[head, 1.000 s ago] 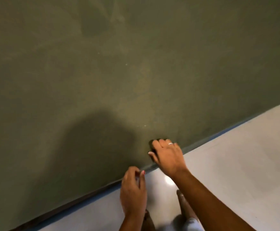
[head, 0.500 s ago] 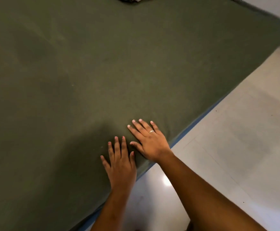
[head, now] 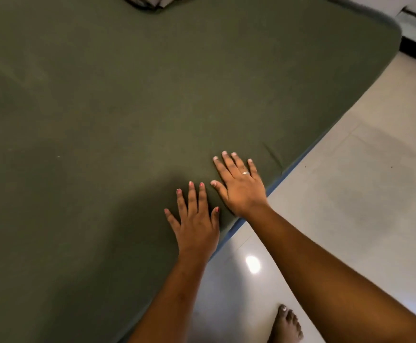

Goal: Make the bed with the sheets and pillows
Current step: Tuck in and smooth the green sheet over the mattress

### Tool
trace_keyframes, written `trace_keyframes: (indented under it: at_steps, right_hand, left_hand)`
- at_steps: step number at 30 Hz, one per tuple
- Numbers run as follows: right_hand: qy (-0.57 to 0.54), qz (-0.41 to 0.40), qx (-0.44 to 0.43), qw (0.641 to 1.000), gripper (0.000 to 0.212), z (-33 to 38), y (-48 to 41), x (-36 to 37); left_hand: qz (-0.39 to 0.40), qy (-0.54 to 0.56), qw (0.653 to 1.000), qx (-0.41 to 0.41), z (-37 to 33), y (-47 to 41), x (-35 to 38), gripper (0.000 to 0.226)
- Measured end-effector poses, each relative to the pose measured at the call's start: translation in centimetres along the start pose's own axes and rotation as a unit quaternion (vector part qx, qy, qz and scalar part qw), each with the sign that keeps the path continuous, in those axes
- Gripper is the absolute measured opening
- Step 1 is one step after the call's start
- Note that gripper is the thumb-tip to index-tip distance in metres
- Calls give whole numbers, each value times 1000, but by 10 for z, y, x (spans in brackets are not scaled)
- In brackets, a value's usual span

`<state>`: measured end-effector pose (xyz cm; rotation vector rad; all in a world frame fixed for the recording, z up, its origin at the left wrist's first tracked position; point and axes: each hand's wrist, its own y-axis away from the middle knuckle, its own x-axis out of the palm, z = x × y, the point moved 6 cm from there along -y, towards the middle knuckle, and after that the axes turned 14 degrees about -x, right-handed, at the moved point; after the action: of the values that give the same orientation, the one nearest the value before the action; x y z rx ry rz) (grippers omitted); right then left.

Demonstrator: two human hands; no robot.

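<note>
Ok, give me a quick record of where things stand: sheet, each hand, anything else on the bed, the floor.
sheet: green sheet spread over the bed, mostly smooth
creases: small creases at the near edge, beside the right hand
left hand: left hand flat on the sheet, fingers straight and spread
right hand: right hand flat on the sheet by the edge
far end: grey fabric, cut off by the frame; cannot tell if pillow
floor: tiled floor, bare foot on it

The head camera looks forward and down, close above the edge of the dark green cloth sheet (head: 132, 100).
</note>
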<state>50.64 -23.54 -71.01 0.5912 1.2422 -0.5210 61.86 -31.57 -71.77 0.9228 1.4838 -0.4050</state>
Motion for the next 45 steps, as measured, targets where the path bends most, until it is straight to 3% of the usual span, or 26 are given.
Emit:
trace_keyframes:
  at_steps: [2, 6, 11, 13, 16, 17, 20, 23, 25, 26, 28, 30, 31, 36, 41, 43, 45]
  right_hand:
    - [13, -12, -8, 1000, 66, -25, 3, -1]
    - [25, -50, 79, 995, 63, -131, 18, -21]
    - [-31, -63, 263, 962, 60, -236, 21, -51]
    - [-33, -81, 232, 969, 61, -240, 2, -64]
    - [17, -42, 58, 997, 58, -224, -18, -64]
    - [19, -35, 44, 998, 58, -234, -17, -63]
    - [-16, -44, 130, 990, 58, -300, -4, -71]
    - [-50, -1, 251, 967, 59, -365, 6, -81]
    - [-34, -5, 285, 958, 61, -382, -1, -97]
    - [-21, -22, 263, 964, 62, -376, -11, -105]
    - [-11, -38, 142, 989, 60, -346, -35, -110]
    - [-6, -3, 28, 1000, 55, -320, -47, -99]
    - [-6, 5, 18, 1000, 54, -323, -47, -93]
    - [9, -25, 151, 988, 62, -431, -53, -113]
    - [-45, -3, 318, 947, 59, -523, -85, -146]
    - [-22, -27, 293, 956, 62, -518, -116, -160]
    - [-5, -36, 176, 984, 61, -492, -149, -165]
  left_hand:
    - [9, -1, 1000, 28, -26, -11, 0, 79]
    - [24, -22, 998, 47, -82, -34, 3, 81]
    - [44, -21, 997, 63, -159, -60, 3, 68]
    - [44, -16, 997, 65, -190, -70, 5, 65]
    - [33, -16, 998, 55, -226, -83, 7, 64]
    - [33, -19, 998, 53, -237, -87, 9, 64]
    - [48, -27, 997, 55, -265, -97, 11, 65]
    - [75, -33, 995, 50, -285, -105, 9, 66]
    - [86, -40, 994, 52, -303, -112, 9, 66]
    - [90, -43, 994, 54, -312, -114, 9, 66]
    - [95, -44, 993, 56, -331, -123, 10, 65]
    - [103, -42, 993, 49, -347, -133, 11, 63]
    - [108, -41, 992, 48, -353, -137, 11, 62]
    - [131, -53, 988, 68, -392, -175, 5, 62]
    - [159, -39, 982, 91, -437, -221, -5, 61]
    - [167, -36, 981, 92, -451, -232, -8, 61]
    - [177, -37, 979, 90, -464, -245, -13, 61]
